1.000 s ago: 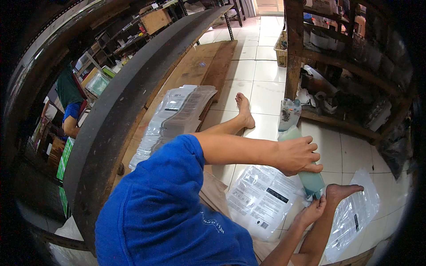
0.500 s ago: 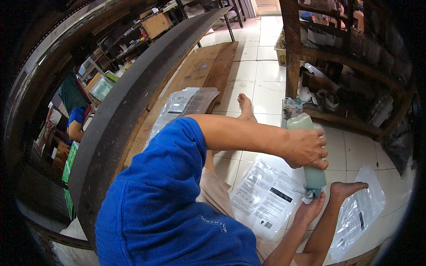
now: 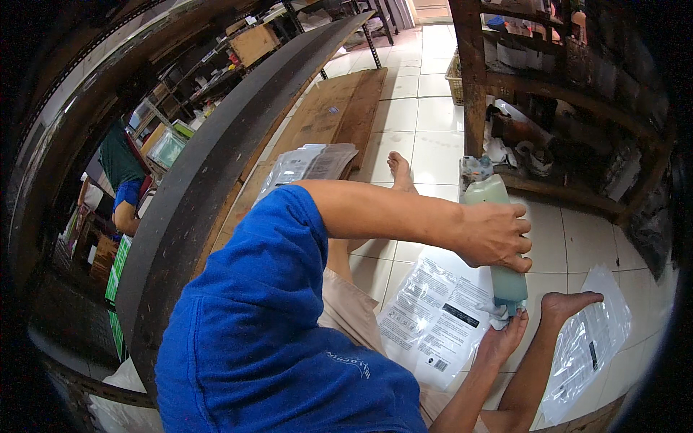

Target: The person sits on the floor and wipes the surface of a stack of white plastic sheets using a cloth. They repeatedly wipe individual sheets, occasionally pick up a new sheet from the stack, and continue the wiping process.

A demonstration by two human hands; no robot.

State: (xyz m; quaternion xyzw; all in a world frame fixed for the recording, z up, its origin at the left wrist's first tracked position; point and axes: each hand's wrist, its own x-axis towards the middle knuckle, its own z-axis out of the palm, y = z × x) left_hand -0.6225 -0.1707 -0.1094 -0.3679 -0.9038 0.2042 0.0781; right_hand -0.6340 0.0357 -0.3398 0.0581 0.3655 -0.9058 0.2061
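My left hand (image 3: 498,234) is wrapped round a translucent pale green squeeze bottle (image 3: 511,285), tipped with its cap end down. Liquid shows in its lower part. My right hand (image 3: 503,339) is closed at the bottle's mouth, fingers pinching a crumpled white cloth or tissue (image 3: 497,314) against it. Beneath lies a clear plastic bag (image 3: 433,310) with black print, spread flat on the floor by my legs. Another printed plastic bag (image 3: 588,353) rests under my foot at the right.
A stack of printed bags (image 3: 314,162) lies on a wooden board (image 3: 325,108) at the left, beside a long dark bench (image 3: 209,159). Wooden shelving (image 3: 473,94) stands at the right, with a basket (image 3: 454,76) behind its post. Another person's arm (image 3: 126,213) shows at far left.
My left hand and the bottle have shifted slightly up and left in the picture. Both hands keep their hold. The other person at far left has moved slightly.
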